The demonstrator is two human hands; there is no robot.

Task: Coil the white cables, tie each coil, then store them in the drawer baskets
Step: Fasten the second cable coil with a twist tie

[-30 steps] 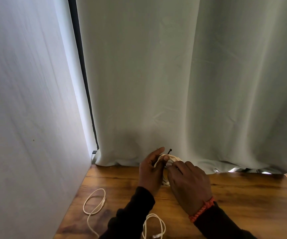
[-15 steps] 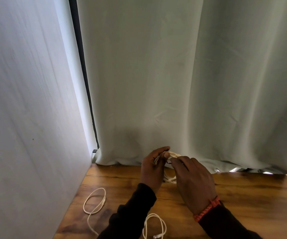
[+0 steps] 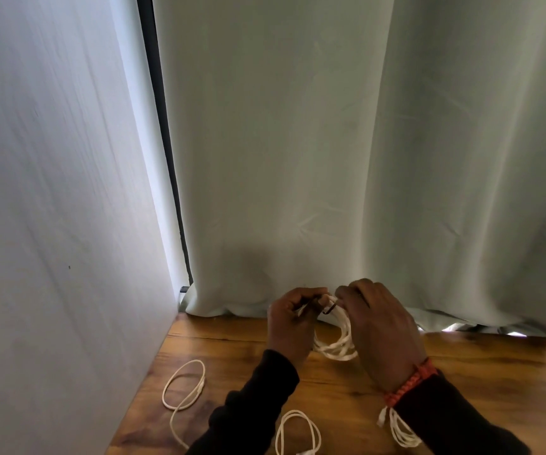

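Between my hands hangs a coiled white cable (image 3: 339,343), held just above the wooden table (image 3: 481,372) near the curtain. My left hand (image 3: 289,323) pinches one end of a thin dark tie (image 3: 329,308) at the top of the coil. My right hand (image 3: 383,330) grips the coil and the tie's other end from the right. A loose white cable (image 3: 184,390) lies in an open loop at the table's left. Another white cable (image 3: 298,431) lies by the near edge, partly hidden under my left sleeve.
A grey-green curtain (image 3: 330,159) hangs along the table's back edge. A pale wall (image 3: 51,224) closes off the left side. White fringe (image 3: 398,430) hangs from the orange bracelet (image 3: 409,382) on my right wrist. No drawer or basket is in view.
My hands have drawn slightly apart at the top of the coil, and the coil's lower loops now hang in view between them. The dark tie now runs across between my fingertips.
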